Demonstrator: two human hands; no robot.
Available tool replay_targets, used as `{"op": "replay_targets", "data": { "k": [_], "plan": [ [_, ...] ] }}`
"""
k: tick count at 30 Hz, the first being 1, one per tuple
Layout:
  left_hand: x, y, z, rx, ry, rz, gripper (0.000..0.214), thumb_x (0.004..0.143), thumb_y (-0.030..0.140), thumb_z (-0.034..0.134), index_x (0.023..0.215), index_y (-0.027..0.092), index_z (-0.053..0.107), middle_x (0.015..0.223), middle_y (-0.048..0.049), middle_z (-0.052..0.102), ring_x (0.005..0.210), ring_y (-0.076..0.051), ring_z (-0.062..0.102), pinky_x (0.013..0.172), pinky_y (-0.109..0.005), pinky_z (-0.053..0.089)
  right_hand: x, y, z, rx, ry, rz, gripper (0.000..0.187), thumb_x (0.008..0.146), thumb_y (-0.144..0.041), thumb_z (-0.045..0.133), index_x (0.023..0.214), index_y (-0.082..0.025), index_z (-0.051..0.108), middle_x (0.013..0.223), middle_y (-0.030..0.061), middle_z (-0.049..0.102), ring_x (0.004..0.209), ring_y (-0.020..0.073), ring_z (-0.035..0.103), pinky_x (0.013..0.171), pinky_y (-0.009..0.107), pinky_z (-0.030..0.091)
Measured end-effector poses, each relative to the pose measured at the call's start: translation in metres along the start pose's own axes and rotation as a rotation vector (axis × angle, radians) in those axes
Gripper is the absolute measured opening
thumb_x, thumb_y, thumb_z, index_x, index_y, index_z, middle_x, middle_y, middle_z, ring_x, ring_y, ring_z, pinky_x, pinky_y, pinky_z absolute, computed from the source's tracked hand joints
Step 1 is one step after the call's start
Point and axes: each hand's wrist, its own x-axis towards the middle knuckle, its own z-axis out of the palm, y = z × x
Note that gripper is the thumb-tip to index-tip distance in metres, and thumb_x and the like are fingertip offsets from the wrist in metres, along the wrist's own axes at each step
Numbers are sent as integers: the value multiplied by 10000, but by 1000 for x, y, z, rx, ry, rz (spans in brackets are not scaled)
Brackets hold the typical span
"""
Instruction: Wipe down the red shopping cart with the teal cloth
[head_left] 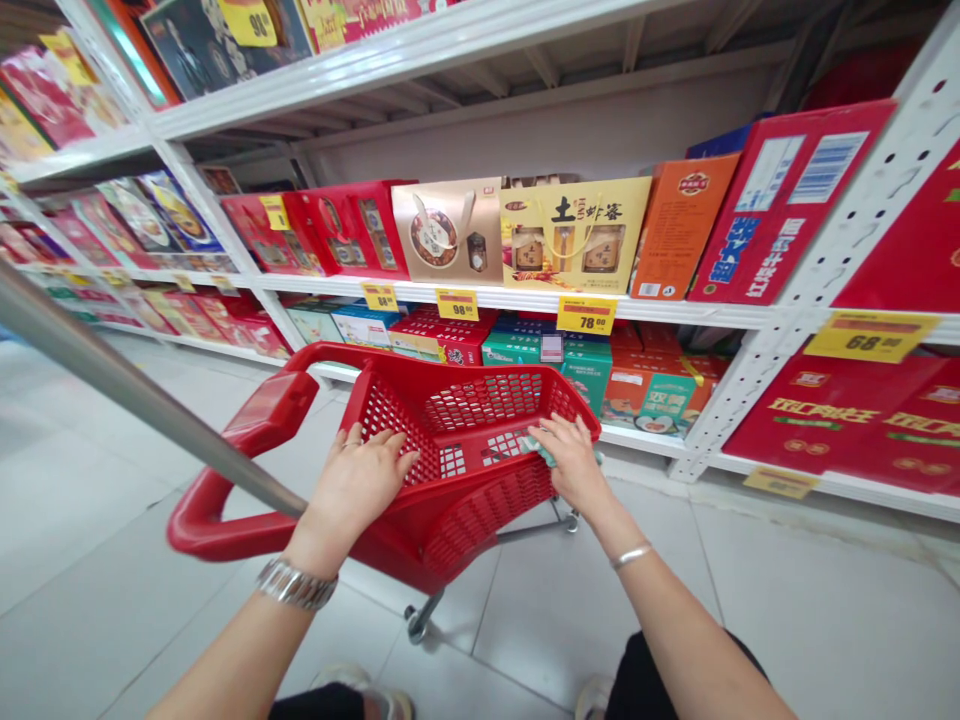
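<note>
A red plastic shopping basket on wheels (465,400) stands on the floor in front of me. My left hand (358,478) rests with fingers spread flat on its near left rim. My right hand (571,462) presses a small pale green cloth (546,456) against the basket's right rim, fingers curled over it. A watch sits on my left wrist and a thin bracelet on my right. The basket's inside holds nothing that I can see.
A grey metal pole (135,395) slants from the left down toward the basket. White shelves (525,298) with red, yellow and orange gift boxes and yellow price tags (586,314) run across the back. Pale floor tiles (787,600) lie below.
</note>
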Motion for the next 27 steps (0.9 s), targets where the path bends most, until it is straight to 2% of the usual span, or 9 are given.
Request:
{"op": "replay_targets", "data": {
  "k": [4, 7, 12, 16, 18, 20, 22, 24, 27],
  "plan": [
    [3, -4, 1, 53, -25, -15, 383, 978, 389, 442, 1131, 176, 720, 1219, -128, 733, 1177, -359, 624, 1063, -529, 402, -6, -37, 3, 32, -48, -101, 682, 741, -33, 537, 1389, -240, 594, 1453, 133, 544, 1415, 304, 386, 1194, 602, 219],
    [4, -6, 1, 78, -40, -17, 409, 986, 403, 423, 1155, 174, 717, 1222, -124, 734, 1184, -364, 619, 1061, -524, 403, -5, -50, 3, 85, -106, -134, 691, 785, -79, 549, 1462, -215, 518, 1484, 151, 510, 1424, 303, 376, 1208, 594, 223],
    [2, -8, 1, 43, -32, 23, 400, 988, 374, 407, 1099, 177, 736, 1226, -132, 731, 1137, -339, 647, 1058, -516, 408, 2, -28, -3, 283, -232, -115, 861, 726, -37, 481, 1565, -162, 334, 1548, 154, 450, 1449, 257, 378, 1218, 563, 256],
    [2, -6, 1, 29, 4, -12, 395, 979, 392, 431, 1108, 164, 726, 1174, -147, 746, 1156, -352, 639, 1053, -520, 408, 7, -7, -11, 332, -221, -30, 742, 731, 25, 440, 1444, -166, 518, 1620, 167, 330, 1433, 240, 420, 1168, 479, 365],
    [1, -4, -1, 15, -30, -4, 386, 984, 374, 417, 1111, 164, 715, 1186, -143, 742, 1146, -334, 652, 1056, -517, 409, 8, -4, -16, 273, -215, 14, 682, 722, 52, 442, 1325, -208, 624, 1580, 138, 415, 1402, 251, 454, 1181, 546, 311],
    [1, -1, -3, -12, -60, 11, 386, 991, 359, 395, 1131, 165, 698, 1191, -144, 740, 1122, -308, 672, 1053, -506, 418, 10, -5, -21, 174, -208, 73, 648, 732, 67, 433, 1229, -270, 676, 1448, 86, 582, 1387, 278, 457, 1171, 702, 157],
    [0, 2, -4, -34, -61, 25, 397, 996, 358, 378, 1152, 160, 684, 1186, -151, 740, 1105, -292, 685, 1051, -495, 423, 10, -10, -23, 102, -196, 131, 642, 756, 74, 413, 1184, -316, 690, 1285, 45, 694, 1350, 301, 475, 1105, 808, 48],
    [0, 3, -5, -40, -45, 34, 399, 996, 360, 373, 1151, 156, 680, 1172, -154, 744, 1106, -293, 685, 1058, -498, 415, 10, -18, -22, 84, -179, 150, 637, 781, 75, 398, 1170, -333, 696, 1216, 35, 723, 1300, 304, 504, 1082, 831, 50],
    [0, 3, -5, -50, -23, 22, 371, 986, 356, 394, 1111, 172, 691, 1147, -146, 752, 1090, -292, 686, 1080, -521, 390, 7, -42, -11, 126, -163, 98, 639, 815, 74, 388, 1210, -334, 681, 1244, 48, 708, 1281, 289, 512, 1108, 796, 118]
  ]
}}
